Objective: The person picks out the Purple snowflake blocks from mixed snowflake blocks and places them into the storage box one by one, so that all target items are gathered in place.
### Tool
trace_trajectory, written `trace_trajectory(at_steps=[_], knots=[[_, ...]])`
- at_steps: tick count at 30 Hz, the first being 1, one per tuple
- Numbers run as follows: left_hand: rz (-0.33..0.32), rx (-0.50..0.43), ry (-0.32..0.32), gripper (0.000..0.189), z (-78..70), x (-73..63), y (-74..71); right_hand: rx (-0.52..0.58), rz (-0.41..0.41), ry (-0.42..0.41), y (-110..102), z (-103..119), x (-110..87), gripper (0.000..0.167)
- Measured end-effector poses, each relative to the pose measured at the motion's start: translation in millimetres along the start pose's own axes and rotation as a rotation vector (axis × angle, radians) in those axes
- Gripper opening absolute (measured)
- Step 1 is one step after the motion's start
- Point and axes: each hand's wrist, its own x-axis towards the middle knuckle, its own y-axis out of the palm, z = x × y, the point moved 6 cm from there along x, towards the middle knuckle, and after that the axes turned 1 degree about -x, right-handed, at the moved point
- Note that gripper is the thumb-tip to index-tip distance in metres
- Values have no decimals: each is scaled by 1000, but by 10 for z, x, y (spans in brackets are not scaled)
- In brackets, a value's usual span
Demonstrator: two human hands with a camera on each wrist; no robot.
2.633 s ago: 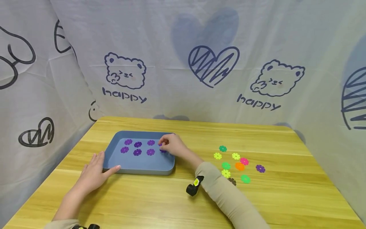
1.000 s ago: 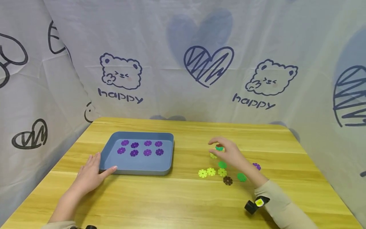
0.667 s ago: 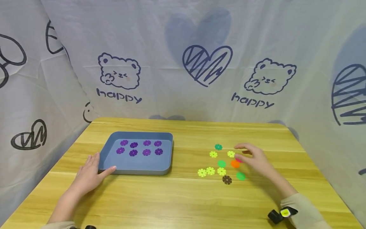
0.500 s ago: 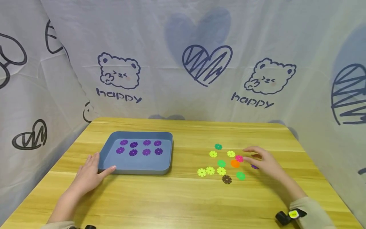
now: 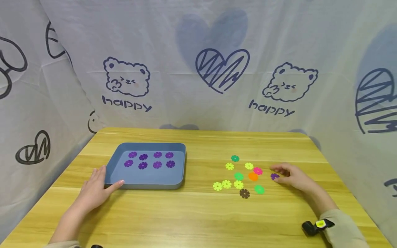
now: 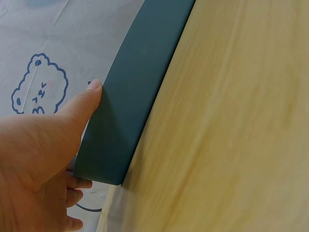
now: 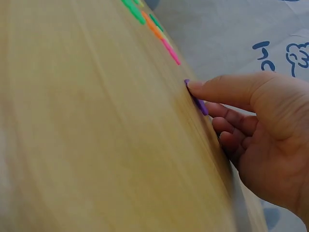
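Observation:
In the head view my left hand [image 5: 94, 191] rests at the front left corner of a blue-grey tray [image 5: 145, 186], fingers straight along its side. The left wrist view shows the thumb against the tray's rim. Inside the tray lie several purple snowflake discs in two rows. My right hand [image 5: 293, 177] is at a lone purple snowflake disc [image 5: 274, 176] on the table's right side. Its thumb touches that disc, also seen edge-on as a purple disc [image 7: 197, 99] in the right wrist view, and its fingers are not closed round it.
Left of my right hand lie loose discs: pink [image 5: 257, 171], orange [image 5: 253, 176], brown [image 5: 244, 193], and several green and yellow ones. They spread over the wooden table [image 5: 173, 217]. A printed white cloth [image 5: 176, 103] hangs behind and at both sides.
My right hand has left the tray, passed over the loose discs and come to the lone purple disc. Two more yellow discs lie at the pile's left. The left hand stays at the tray.

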Motion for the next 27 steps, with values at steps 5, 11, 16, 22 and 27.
trace_trajectory(at_steps=[5, 11, 16, 22, 27], knots=[[-1, 3, -2, 111, 7, -4, -1, -40, 20, 16, -2, 19, 39, 32], [-4, 0, 1, 111, -3, -7, 2, -58, -15, 97, -9, -5, 37, 24], [-2, 1, -1, 111, -26, -2, -14, -27, -52, 131, -29, -17, 13, 15], [-4, 10, 0, 110, -26, -14, -41, 40, -28, 143, -16, 27, 27, 20], [-8, 11, -6, 110, -8, -26, -43, 142, -27, 132, 10, 178, 80, 26]])
